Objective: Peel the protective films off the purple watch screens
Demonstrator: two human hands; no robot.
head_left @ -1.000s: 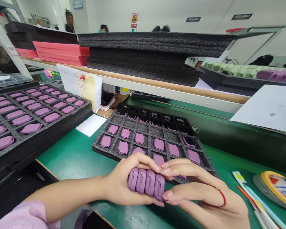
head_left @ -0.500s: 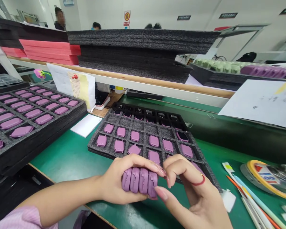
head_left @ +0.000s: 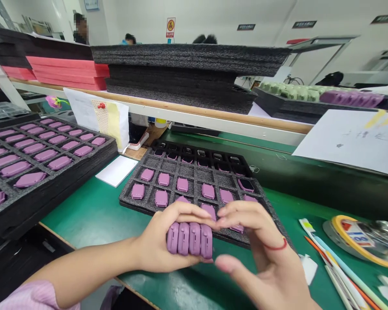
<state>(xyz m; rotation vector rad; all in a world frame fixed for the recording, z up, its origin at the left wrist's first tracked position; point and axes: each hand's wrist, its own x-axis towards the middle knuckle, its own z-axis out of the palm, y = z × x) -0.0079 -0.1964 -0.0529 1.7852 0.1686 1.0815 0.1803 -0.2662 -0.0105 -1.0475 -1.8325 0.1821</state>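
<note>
My left hand [head_left: 163,241] is wrapped round a row of several purple watch cases [head_left: 189,239], stood side by side on edge with their slotted sides facing me. Just right of the row is my right hand [head_left: 261,245], its thumb and fingers spread apart with nothing between them. Its fingertips are close to my left fingertips; whether they touch I cannot tell. Behind both hands lies a black foam tray [head_left: 129,199] with more purple watch cases [head_left: 182,184] in its compartments. Dark-faced watches sit in its far rows, and several compartments are bare. My hands hide part of its near edge.
At left stands a stack of foam trays [head_left: 100,161] filled with purple cases. A white pad [head_left: 116,171] lies between the trays. On the right are a toothbrush [head_left: 307,227], pens and a tape roll [head_left: 362,241]. A shelf [head_left: 213,118] bearing foam stacks crosses behind.
My right thumb and fingers have parted from the right end of the row and spread wider. The rightmost case now stands more in line with the others. The view has shifted slightly.
</note>
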